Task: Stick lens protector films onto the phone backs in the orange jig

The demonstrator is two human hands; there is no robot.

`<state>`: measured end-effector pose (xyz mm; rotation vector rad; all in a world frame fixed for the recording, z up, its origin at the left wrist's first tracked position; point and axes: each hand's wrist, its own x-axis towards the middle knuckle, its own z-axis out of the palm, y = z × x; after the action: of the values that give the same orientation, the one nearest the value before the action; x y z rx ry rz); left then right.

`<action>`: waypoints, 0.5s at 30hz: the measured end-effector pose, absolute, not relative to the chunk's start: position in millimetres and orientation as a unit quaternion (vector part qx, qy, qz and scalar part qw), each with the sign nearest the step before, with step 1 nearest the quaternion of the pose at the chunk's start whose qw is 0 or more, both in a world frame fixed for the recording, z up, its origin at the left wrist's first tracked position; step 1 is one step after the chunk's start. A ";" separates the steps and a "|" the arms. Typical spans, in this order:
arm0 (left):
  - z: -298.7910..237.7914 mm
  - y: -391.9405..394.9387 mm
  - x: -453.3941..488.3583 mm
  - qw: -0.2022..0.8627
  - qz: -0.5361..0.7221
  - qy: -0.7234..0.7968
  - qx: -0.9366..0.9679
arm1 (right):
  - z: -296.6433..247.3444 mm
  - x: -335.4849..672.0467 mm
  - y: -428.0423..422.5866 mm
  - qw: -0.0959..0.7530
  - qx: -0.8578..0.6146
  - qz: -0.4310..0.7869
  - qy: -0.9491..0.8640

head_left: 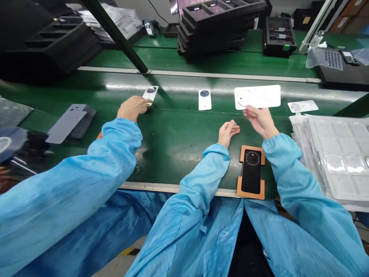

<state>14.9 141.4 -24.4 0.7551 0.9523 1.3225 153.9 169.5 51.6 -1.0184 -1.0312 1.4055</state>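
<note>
My right hand (261,121) is closed on the near edge of a white phone back cover (257,97) and holds it flat above the green belt (173,134). To its left, my left hand (229,132) rests on the belt with loosely curled fingers and holds nothing. Between my forearms lies an orange jig (251,172) with a black phone back in it. Another person's hand (132,107), in a blue sleeve, touches a small white card (150,93) with a dark round lens part. A second such card (204,99) lies mid-belt.
A stack of clear plastic trays (337,157) lies at the right, with another white card (302,106) behind it. A grey plate (67,123) lies at the left. Stacked black trays (219,23) stand across the belt. A dark slanted post (115,34) stands at the back left.
</note>
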 end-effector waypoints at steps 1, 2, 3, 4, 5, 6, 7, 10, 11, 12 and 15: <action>-31.5 144.1 12.9 0.615 0.574 0.431 0.326 | 52.8 149.3 180.8 0.470 -0.451 0.598 -0.467; -37.6 145.0 12.0 0.604 0.573 0.443 0.333 | 53.0 147.2 189.6 0.407 -0.477 0.597 -0.500; -42.5 144.7 12.2 0.594 0.571 0.450 0.345 | 52.3 148.3 196.8 0.352 -0.501 0.588 -0.529; -46.3 144.0 13.5 0.587 0.567 0.452 0.360 | 51.2 153.1 203.4 0.312 -0.522 0.572 -0.550; -49.0 143.2 15.6 0.582 0.563 0.453 0.372 | 50.0 161.6 210.7 0.297 -0.539 0.552 -0.562; -50.5 142.6 18.3 0.580 0.560 0.453 0.382 | 48.9 173.3 219.2 0.296 -0.565 0.514 -0.574; -51.3 142.5 21.3 0.579 0.556 0.451 0.389 | 47.9 187.1 229.2 0.284 -0.606 0.454 -0.588; -50.5 143.7 29.4 0.564 0.549 0.451 0.421 | 43.8 228.4 264.3 0.161 -0.754 0.187 -0.609; -49.9 143.9 31.4 0.556 0.547 0.453 0.432 | 41.3 238.8 275.1 0.112 -0.780 0.131 -0.602; -49.5 143.9 33.0 0.548 0.544 0.455 0.444 | 38.2 246.7 284.3 0.070 -0.795 0.102 -0.594; -49.0 142.1 35.4 0.525 0.531 0.460 0.481 | 28.4 257.5 302.0 0.026 -0.791 0.114 -0.600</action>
<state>35.4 142.1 -49.0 1.1504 1.1005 1.2703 257.5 302.0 28.4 -2.4452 -1.8539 0.3519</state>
